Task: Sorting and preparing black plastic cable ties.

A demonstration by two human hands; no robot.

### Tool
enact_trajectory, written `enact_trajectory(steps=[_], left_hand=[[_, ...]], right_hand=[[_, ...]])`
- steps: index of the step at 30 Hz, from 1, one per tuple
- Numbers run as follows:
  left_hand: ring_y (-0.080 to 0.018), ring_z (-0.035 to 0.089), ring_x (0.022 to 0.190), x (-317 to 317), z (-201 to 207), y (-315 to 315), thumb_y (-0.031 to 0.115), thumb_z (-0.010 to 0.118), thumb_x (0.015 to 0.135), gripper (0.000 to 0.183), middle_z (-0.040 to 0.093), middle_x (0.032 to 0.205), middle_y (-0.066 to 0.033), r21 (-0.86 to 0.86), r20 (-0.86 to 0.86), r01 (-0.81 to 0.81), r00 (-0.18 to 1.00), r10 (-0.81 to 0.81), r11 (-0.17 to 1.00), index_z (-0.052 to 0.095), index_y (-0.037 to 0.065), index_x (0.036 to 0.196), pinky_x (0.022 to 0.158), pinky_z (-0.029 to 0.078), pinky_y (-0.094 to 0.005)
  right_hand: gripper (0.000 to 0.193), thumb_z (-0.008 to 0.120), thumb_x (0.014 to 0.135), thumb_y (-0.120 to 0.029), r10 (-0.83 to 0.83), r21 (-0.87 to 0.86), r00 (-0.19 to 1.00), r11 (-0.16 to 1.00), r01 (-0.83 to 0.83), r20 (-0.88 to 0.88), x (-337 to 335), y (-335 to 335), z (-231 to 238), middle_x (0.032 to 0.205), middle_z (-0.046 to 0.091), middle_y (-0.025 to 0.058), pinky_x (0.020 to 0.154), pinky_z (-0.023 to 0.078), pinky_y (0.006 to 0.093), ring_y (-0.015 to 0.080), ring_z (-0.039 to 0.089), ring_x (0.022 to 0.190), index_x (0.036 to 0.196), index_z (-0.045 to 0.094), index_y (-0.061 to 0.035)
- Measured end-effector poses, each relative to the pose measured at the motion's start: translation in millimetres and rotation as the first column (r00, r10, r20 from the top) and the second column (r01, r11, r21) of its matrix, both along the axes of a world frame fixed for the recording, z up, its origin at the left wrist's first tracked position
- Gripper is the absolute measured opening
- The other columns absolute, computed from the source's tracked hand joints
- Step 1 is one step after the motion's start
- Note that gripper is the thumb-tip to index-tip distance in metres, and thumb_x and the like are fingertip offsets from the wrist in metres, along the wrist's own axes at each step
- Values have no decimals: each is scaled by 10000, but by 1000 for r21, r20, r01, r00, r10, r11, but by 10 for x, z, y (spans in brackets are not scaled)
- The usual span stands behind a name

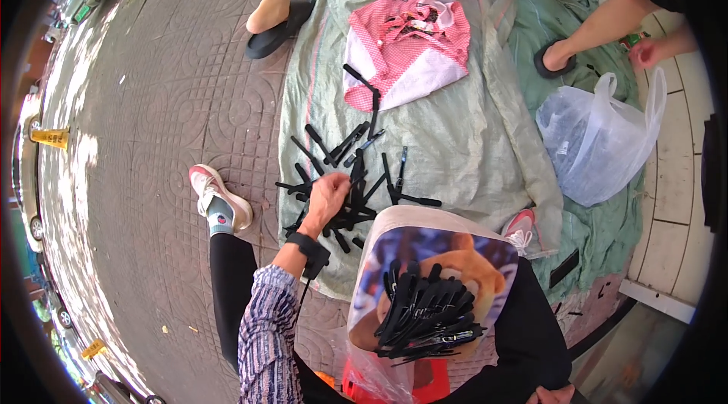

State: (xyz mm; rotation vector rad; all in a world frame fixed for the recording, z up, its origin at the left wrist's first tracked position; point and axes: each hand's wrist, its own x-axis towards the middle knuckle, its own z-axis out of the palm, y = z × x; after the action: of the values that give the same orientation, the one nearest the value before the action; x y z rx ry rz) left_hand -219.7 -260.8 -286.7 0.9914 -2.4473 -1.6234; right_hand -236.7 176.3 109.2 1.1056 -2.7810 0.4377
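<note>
So the main thing here is a messy pile of slim black hair-clip-like pieces (350, 214), spread on a pale green woven plastic sheet (447, 157) on the ground. The left hand (331, 195) is right at the pile, fingers bent down onto it; can't tell if it's actually pinching a piece. There's a black device strapped on that wrist (307, 252).

Closer to the body, a rounded-square seat-like pad with an animal picture and cream edge (365, 282) carries a thick bunch of similar black pieces (428, 313), mostly lying side by side. The right hand (552, 395) is down by the right leg, cut off by the frame, fingers curled, and I can't tell if it's holding anything.

Further out: a pink-checked and white cloth (432, 74) with small dark bits on it, plus a translucent white plastic bag (591, 150) off to the right.
</note>
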Motion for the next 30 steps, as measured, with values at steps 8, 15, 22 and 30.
enact_trajectory(steps=[8, 15, 22, 30], left_hand=[[-420, 309, 1199, -327, 64, -1, 212, 706, 675, 715, 268, 1330, -230, -506, 403, 162, 913, 66, 847, 348, 103, 1284, 957, 317, -500], [-357, 458, 885, -134, -137, 82, -6, 611, 642, 216, 470, 895, -175, -492, 105, 87, 994, -40, 866, 515, 22, 834, 794, 396, -424], [-181, 555, 634, 72, 142, 115, -66, 547, 697, 141, 548, 707, -55, 701, 20, -363, 870, 492, 614, 526, 58, 761, 579, 444, -272], [-253, 469, 708, 144, 397, 147, 73, 548, 649, 116, 473, 773, -106, 993, -3, 67, 829, 560, -94, 511, 36, 753, 601, 390, -316]], right_hand=[[101, 589, 788, -95, -9, 45, 1000, 999, 9, -6, -4, -10, -10, 588, 498, 126, 484, 344, 388, 273, 453, 488, 812, 626, -4], [104, 589, 785, -90, -3, 27, 1000, 1000, 3, -17, 3, -18, 6, 623, 544, 144, 509, 381, 398, 274, 485, 504, 797, 630, 5], [105, 580, 798, -90, -5, 22, 1000, 1000, 4, 15, 5, 48, 9, 613, 539, 136, 502, 383, 392, 265, 485, 504, 803, 630, 1], [107, 591, 785, -78, 4, -11, 1000, 1000, -4, 19, -16, -56, 14, 583, 512, 125, 455, 332, 370, 256, 455, 471, 805, 622, 23]])
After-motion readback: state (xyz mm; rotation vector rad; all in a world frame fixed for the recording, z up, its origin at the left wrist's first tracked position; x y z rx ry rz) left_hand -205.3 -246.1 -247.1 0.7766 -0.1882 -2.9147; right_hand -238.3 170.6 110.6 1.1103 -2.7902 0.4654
